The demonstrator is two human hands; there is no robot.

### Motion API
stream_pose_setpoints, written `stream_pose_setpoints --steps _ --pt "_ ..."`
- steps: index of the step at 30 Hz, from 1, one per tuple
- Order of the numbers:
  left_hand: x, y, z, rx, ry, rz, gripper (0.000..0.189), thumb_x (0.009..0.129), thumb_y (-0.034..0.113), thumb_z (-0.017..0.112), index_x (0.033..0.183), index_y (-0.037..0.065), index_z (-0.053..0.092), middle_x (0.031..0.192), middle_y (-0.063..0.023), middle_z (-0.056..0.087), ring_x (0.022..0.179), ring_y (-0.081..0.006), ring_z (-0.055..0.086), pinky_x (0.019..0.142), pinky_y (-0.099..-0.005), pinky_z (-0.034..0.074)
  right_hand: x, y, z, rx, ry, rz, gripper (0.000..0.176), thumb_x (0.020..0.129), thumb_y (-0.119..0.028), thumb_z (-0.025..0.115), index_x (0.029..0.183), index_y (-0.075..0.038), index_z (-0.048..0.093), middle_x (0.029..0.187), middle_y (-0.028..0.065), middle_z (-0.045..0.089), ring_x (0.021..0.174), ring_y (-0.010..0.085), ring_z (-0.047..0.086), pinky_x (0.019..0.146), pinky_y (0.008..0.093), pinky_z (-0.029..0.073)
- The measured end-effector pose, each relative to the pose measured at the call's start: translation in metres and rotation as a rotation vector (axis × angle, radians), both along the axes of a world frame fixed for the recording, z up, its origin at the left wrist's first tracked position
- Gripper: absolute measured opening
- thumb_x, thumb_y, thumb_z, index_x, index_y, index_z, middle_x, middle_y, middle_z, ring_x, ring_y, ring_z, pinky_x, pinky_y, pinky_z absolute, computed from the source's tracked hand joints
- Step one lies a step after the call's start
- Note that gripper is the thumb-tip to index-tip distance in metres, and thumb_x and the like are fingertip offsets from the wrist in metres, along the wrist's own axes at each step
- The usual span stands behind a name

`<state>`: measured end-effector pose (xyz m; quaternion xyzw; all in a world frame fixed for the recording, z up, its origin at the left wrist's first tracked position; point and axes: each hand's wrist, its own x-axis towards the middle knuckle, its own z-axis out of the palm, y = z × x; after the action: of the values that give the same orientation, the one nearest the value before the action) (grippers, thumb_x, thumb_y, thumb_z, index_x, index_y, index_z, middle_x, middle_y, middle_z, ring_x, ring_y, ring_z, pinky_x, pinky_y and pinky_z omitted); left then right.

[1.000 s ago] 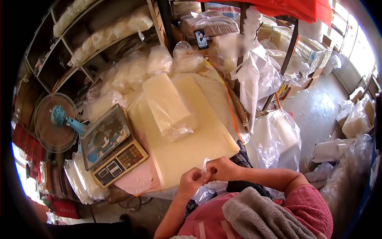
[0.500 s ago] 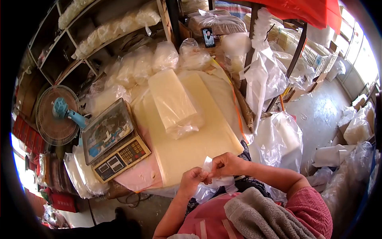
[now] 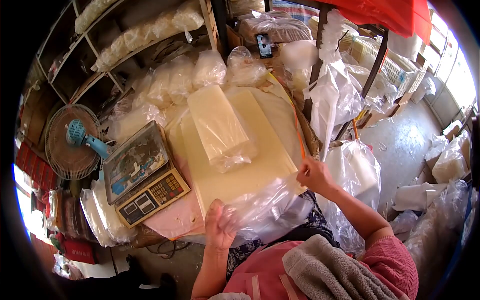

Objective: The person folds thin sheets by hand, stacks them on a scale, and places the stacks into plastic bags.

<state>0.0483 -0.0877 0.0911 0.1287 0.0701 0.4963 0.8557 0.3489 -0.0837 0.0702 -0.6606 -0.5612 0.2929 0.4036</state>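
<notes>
Between my two hands a clear plastic bag (image 3: 270,200) is stretched out above my lap, partly blurred by motion. My left hand (image 3: 219,224) grips its left end near the table's front edge. The other end is pinched in my right hand (image 3: 315,175), at the right front corner of the pale yellow sheets (image 3: 235,185). On top of those sheets lies a pale stack wrapped in clear plastic (image 3: 217,125), its gathered end toward me.
Left of the sheets sits a weighing scale (image 3: 145,175) with scraps on its pan. Beyond it stands a fan (image 3: 75,140). Filled plastic bags (image 3: 175,80) line the table's back, near a phone (image 3: 264,46). A dark post (image 3: 316,75) rises at the right, with plastic hanging from it.
My hands were close together on the bunched plastic. They have moved apart, left hand leftward and right hand up and to the right, spreading the bag between them.
</notes>
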Motion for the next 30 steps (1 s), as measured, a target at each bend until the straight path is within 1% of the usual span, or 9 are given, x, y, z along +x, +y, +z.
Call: stream_pose_setpoints --steps 6,10,13,17,19,22,24,28,30 --pt "0.002 0.020 -0.014 -0.009 0.856 0.377 0.034 0.077 -0.011 0.060 0.104 0.007 0.051 0.065 0.0058 0.040 0.046 -0.0053 0.035 0.043 -0.0222 0.032 0.028 0.011 0.039 -0.253 1.549 0.331 0.022 0.087 -0.006 0.050 0.108 -0.001 0.055 0.071 0.0065 0.054 0.056 0.0157 0.056 0.055 0.0306 0.048" --pt "0.006 0.028 0.008 0.094 0.896 0.476 0.031 0.077 -0.007 0.057 0.106 0.006 0.053 0.061 0.0069 0.038 0.045 -0.0023 0.031 0.039 -0.0213 0.023 -0.012 0.012 0.083 0.315 0.568 -0.023 0.021 0.086 -0.010 0.057 0.104 0.002 0.056 0.081 0.0080 0.057 0.071 0.0191 0.058 0.063 0.0317 0.047" --pt "0.021 0.025 0.032 0.086 0.826 0.257 0.030 0.082 -0.002 0.049 0.112 0.002 0.052 0.058 0.0061 0.035 0.041 -0.0024 0.026 0.036 -0.0210 0.019 -0.043 -0.007 0.116 0.800 -0.138 0.159 0.028 0.084 -0.015 0.063 0.105 0.002 0.056 0.084 0.0123 0.059 0.077 0.0257 0.059 0.068 0.0344 0.048" --pt "0.009 0.029 0.053 0.055 0.708 0.316 0.035 0.084 0.004 0.048 0.118 0.004 0.053 0.057 0.0073 0.039 0.043 -0.0017 0.028 0.039 -0.0194 0.022 -0.069 -0.010 0.070 -0.060 -0.551 1.007 0.035 0.085 -0.034 0.064 0.096 -0.001 0.060 0.096 0.0188 0.063 0.088 0.0385 0.059 0.077 0.0439 0.046" --pt "-0.023 0.047 0.034 0.285 0.681 0.463 0.048 0.084 0.008 0.054 0.131 0.003 0.043 0.076 -0.0003 0.051 0.062 -0.0065 0.045 0.058 -0.0224 0.040 -0.047 0.012 0.045 -0.250 -0.646 1.350 0.043 0.087 -0.043 0.059 0.096 -0.001 0.060 0.094 0.0199 0.063 0.090 0.0403 0.058 0.078 0.0476 0.043" --pt "-0.012 0.049 0.038 0.854 1.231 1.100 0.063 0.086 0.014 0.063 0.140 0.003 0.033 0.114 -0.0102 0.054 0.107 -0.0154 0.051 0.092 -0.0328 0.041 -0.046 0.014 0.059 -0.295 -0.439 1.260 0.041 0.089 -0.042 0.058 0.090 -0.001 0.061 0.086 0.0202 0.064 0.084 0.0397 0.058 0.073 0.0463 0.045" --pt "-0.012 0.049 0.038 0.954 1.393 0.557 0.051 0.086 0.015 0.063 0.130 0.001 0.042 0.108 -0.0110 0.058 0.101 -0.0186 0.055 0.089 -0.0351 0.044 -0.048 0.020 0.054 -0.130 -0.355 1.202 0.040 0.088 -0.040 0.058 0.085 -0.001 0.061 0.074 0.0148 0.065 0.070 0.0339 0.062 0.066 0.0418 0.048" --pt "-0.012 0.051 0.044 1.006 1.475 -0.555 0.030 0.087 0.017 0.065 0.109 -0.002 0.059 0.095 -0.0126 0.065 0.089 -0.0251 0.064 0.084 -0.0399 0.049 -0.027 0.051 0.085 -0.681 0.066 1.315 0.036 0.088 -0.036 0.064 0.080 -0.002 0.060 0.065 0.0033 0.062 0.053 0.0136 0.061 0.051 0.0271 0.049" --pt "-0.051 0.054 -0.008 0.403 0.482 0.038 0.012 0.085 0.014 0.065 0.086 0.003 0.063 0.078 -0.0102 0.066 0.068 -0.0241 0.065 0.065 -0.0447 0.053 0.015 0.062 0.074 -0.473 0.515 1.239 0.018 0.089 -0.018 0.063 0.085 -0.001 0.059 0.066 0.0048 0.060 0.056 0.0145 0.061 0.051 0.0266 0.048"
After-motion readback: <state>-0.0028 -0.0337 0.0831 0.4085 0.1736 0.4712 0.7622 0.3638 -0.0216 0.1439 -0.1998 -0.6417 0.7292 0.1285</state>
